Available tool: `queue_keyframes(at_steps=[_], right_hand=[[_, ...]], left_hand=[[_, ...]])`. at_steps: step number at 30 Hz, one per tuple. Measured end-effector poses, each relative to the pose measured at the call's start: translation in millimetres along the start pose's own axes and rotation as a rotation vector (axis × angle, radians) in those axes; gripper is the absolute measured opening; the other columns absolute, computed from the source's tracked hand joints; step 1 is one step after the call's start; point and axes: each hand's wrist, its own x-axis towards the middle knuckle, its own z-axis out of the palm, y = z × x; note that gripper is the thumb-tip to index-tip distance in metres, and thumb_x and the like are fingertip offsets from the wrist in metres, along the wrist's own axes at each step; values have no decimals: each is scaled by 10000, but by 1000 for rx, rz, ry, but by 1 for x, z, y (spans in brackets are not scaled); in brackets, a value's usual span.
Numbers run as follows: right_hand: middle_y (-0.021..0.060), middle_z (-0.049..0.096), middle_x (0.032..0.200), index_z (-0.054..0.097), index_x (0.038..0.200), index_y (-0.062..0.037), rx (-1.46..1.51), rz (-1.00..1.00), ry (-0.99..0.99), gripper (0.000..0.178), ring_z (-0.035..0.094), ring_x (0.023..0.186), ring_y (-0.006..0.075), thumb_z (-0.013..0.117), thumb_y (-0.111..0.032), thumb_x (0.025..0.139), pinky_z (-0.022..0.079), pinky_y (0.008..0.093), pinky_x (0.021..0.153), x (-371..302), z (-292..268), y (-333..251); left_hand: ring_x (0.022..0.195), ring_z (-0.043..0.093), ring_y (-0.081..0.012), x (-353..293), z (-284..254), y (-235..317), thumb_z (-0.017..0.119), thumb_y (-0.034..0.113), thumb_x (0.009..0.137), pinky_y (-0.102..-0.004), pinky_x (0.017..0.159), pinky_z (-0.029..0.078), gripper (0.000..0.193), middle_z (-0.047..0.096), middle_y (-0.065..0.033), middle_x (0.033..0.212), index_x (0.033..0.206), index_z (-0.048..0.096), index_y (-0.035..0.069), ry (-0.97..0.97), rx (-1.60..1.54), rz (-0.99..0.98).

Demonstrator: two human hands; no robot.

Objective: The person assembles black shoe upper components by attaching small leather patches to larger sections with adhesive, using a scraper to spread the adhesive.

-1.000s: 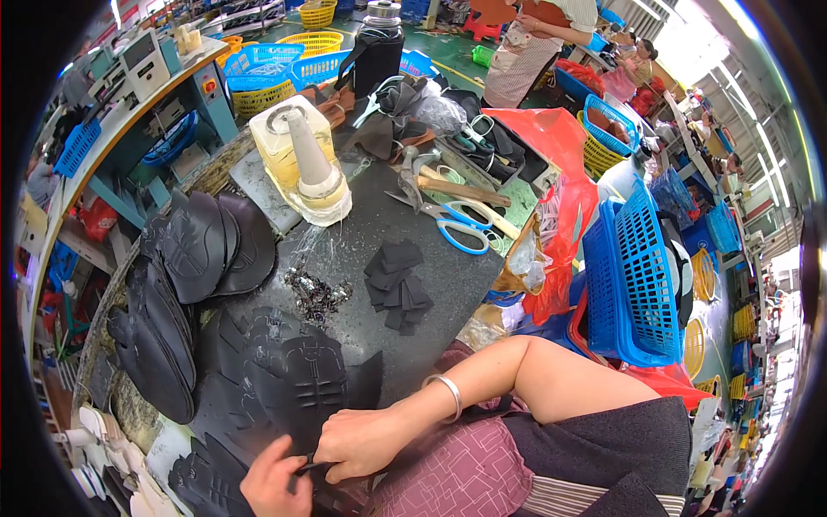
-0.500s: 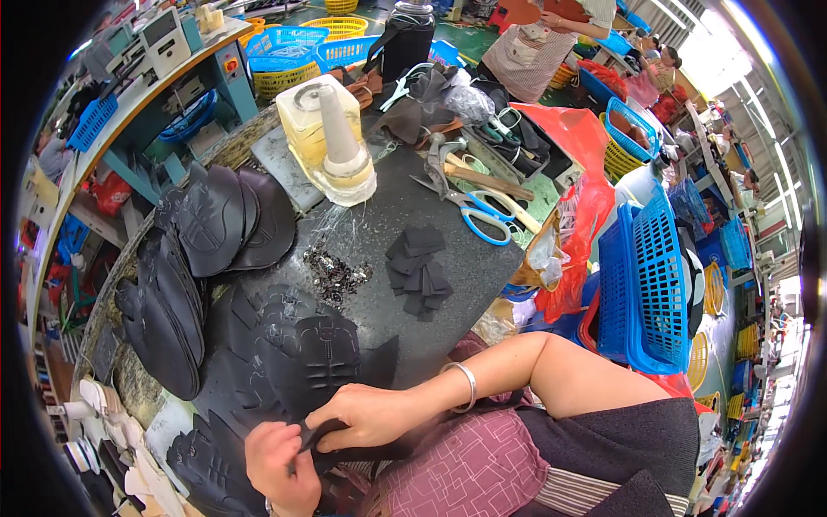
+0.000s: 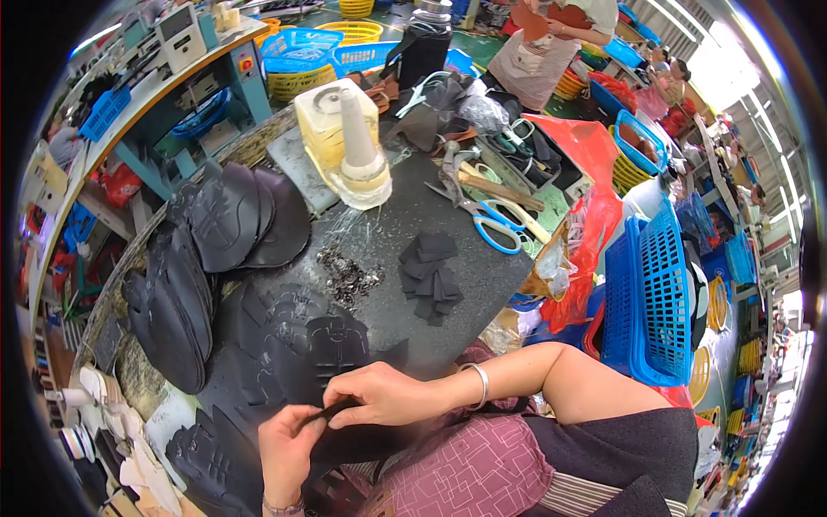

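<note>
My left hand and my right hand meet over the near edge of the bench, both closed. Between their fingertips they pinch the edge of a black leather piece, whose lower part hangs dark and blurred in front of my lap. Just beyond the hands lie overlapping black shoe-upper pieces, with cut lines and slots in them. Another group of black uppers is left of my left hand. Farther off sits a small heap of black rectangular patches.
Stacks of black leather pieces line the bench's left side. A glue container with a pale cone stands at the back. Blue-handled scissors and a hammer lie right of it. Blue baskets stand at the right; a person is beyond.
My left hand has risen and turned, its fingertips now meeting my right hand's at the leather edge. My right hand has moved slightly right. The whole view has shifted a little.
</note>
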Motion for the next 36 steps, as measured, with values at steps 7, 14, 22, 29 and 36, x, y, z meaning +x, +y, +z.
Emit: queue_keyframes(at_steps=[7,14,22,29,36], right_hand=[[111,575,676,587,902,13,109,270,-82,279,517,584,157,669,-213,761,407,306,549,-5,-4,-14],[28,545,687,573,916,5,336,337,-28,252,466,649,69,673,-185,784,409,250,579,-20,4,5],[86,602,827,631,864,-41,-124,-3,107,210,585,779,222,710,-49,670,469,305,683,3,-2,1],[38,588,767,630,766,-58,-557,-600,135,225,564,690,194,694,-21,553,473,319,636,8,0,24],[38,600,751,543,1043,-45,-111,-25,223,416,576,706,170,681,25,657,460,286,721,-5,13,20]], left_hand=[[643,519,-50,-1,0,-1,644,14,751,-193,576,411,115,608,-16,724,856,627,-28,0,175,52],[655,495,-31,-4,-1,0,638,30,778,-183,565,397,112,589,17,728,866,618,-38,-116,141,-9],[661,558,-131,22,-6,2,563,138,798,-275,628,445,220,612,-134,738,911,601,-47,-247,253,128],[697,474,-11,25,-9,-21,559,123,858,-174,625,387,201,585,41,781,974,624,-27,-246,-105,-112],[688,465,-1,22,-11,-22,557,121,860,-168,611,380,211,580,53,783,1002,617,-22,-256,-158,-98]])
